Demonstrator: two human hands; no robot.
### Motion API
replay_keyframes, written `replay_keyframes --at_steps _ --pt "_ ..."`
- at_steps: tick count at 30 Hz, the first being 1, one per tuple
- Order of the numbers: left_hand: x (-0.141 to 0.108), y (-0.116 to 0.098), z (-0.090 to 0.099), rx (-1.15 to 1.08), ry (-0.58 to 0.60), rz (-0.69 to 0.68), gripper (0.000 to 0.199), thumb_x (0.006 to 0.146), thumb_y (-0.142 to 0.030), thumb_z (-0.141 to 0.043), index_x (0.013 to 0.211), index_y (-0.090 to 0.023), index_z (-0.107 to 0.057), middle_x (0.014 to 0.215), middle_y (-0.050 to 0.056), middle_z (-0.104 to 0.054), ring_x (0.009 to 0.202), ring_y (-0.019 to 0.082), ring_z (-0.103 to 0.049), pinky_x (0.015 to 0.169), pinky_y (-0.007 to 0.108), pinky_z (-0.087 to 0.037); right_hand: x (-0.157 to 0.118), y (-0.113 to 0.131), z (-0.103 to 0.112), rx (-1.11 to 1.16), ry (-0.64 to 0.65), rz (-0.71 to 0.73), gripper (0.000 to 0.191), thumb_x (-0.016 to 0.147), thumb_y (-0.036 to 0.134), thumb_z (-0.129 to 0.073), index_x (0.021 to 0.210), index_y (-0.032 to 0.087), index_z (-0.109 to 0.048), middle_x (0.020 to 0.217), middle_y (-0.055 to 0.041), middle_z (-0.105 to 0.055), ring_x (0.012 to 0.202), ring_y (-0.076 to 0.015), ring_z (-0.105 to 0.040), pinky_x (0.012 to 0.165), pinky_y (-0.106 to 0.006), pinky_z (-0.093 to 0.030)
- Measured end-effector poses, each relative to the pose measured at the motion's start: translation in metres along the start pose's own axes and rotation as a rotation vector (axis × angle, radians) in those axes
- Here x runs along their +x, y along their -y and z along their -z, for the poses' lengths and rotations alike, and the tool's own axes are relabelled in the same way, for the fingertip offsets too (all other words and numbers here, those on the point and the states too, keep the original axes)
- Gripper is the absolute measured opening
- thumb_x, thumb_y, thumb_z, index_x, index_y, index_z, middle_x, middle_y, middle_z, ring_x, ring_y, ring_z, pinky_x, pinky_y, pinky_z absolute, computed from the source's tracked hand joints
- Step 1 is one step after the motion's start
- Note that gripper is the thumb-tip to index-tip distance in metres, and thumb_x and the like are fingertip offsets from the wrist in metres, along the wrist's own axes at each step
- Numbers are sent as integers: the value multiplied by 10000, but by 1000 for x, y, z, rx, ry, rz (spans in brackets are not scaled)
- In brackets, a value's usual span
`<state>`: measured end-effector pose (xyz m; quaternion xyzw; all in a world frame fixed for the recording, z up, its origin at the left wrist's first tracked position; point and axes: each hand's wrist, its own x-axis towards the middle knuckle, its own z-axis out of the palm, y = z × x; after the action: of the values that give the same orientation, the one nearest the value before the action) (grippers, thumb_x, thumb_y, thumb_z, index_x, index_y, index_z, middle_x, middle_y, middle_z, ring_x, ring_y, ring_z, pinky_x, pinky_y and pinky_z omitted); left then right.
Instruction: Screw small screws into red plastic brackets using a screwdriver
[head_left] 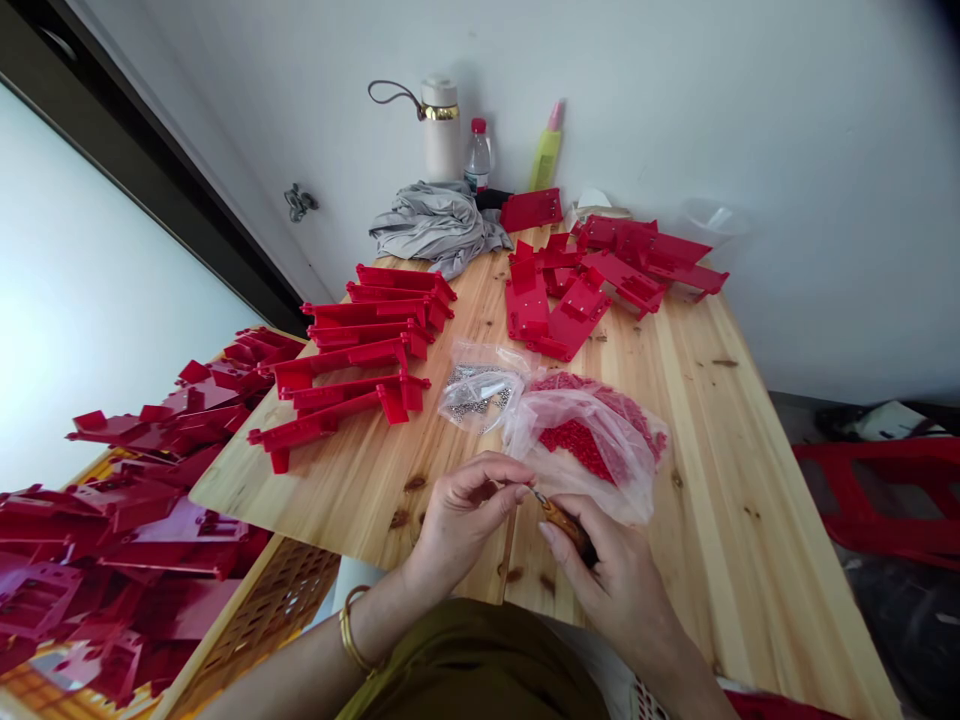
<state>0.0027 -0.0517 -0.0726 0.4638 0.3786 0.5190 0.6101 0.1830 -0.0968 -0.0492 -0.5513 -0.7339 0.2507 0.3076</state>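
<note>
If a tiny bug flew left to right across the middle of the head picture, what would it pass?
Big heap of red parts → row of red parts → bag of silvery bits → bag of little red bits → red plastic thing.

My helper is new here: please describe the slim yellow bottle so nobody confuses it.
Look along the far edge of the pale wooden table. Right of the clear plastic bottle with a red cap, a slim yellow bottle stands tilted. Only it has a pointed pink cap.

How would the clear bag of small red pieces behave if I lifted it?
The bag would probably sag floppily, since its thin film lies crumpled. The red pieces would likely slide to the low side, as they look small and loose.
</note>
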Motion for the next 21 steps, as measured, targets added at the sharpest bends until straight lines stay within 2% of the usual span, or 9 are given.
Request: replay_keyframes --at_steps 4,8,13,16,21 --pt "-2 0 -1 -87 -9 103 121 839 -278 -773 938 -217 -807 889 48 -715 673 98 -606 505 165 -439 -1 1 1 -1 -2 0 144 992 260 -545 1094 204 -630 874 -21 -767 723 -159 -738 665 -235 -570" --pt "-4 1 -3 -144 -27 195 158 826 -310 -784 947 -214 -814 873 51 -728 612 75 -540 506 166 -444 -2 1 1 -4 7 -11 170 995 264 -538 1125 201 -629 948 -56 -781 801 -185 -758 704 -257 -589" --pt "-5 0 -6 -234 -39 274 188 797 -322 -808 936 -195 -811 840 49 -741 534 49 -487 495 177 -414 -3 2 1 1 6 -28 178 996 270 -536 1129 207 -636 954 -59 -783 813 -192 -761 697 -260 -594" --pt "-6 2 -7 -279 -49 302 200 780 -320 -823 921 -179 -799 832 50 -741 519 45 -485 491 178 -401 -4 3 2 1 8 -28 179 995 267 -539 1133 206 -634 966 -58 -784 836 -193 -763 710 -257 -592" --pt "-4 1 -7 -266 -58 287 173 785 -301 -819 902 -178 -790 835 37 -726 523 35 -483 493 167 -402 -4 3 4 -10 12 -35 167 1000 275 -533 1117 204 -628 919 -44 -777 749 -172 -740 676 -246 -582"
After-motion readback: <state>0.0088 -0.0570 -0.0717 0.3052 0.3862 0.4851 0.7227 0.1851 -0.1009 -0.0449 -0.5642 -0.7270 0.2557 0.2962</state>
